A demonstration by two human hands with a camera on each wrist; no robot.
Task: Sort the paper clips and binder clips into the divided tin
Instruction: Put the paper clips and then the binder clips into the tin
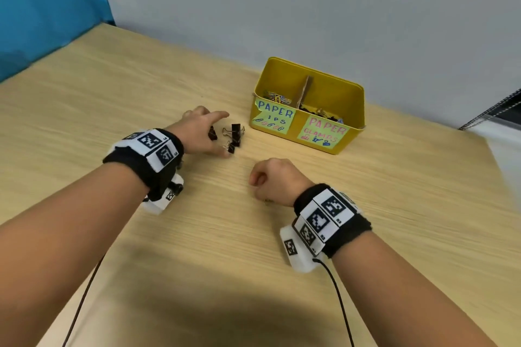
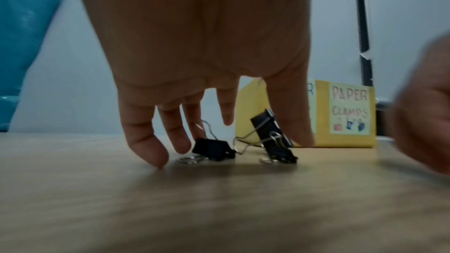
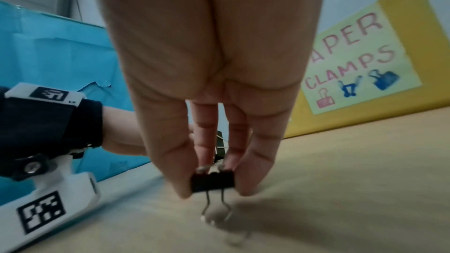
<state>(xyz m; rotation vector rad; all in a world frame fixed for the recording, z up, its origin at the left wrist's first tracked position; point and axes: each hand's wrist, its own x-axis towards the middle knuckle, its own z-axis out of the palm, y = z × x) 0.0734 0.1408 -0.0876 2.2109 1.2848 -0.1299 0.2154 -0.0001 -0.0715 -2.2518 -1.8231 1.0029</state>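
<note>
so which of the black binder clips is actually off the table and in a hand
The small binder clip pinched in the right hand, wire handles hanging down. The other three binder clips lie loose on the table under the left hand.

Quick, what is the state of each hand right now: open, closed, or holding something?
Left hand: open, fingers spread over the binder clips on the table, gripping none.
Right hand: closed, pinching a small black binder clip.

Bare forearms wear black wristbands (image 1: 146,166) with black-and-white marker tags, white camera housings (image 1: 298,256) beneath, black cables (image 1: 341,307) trailing
</note>
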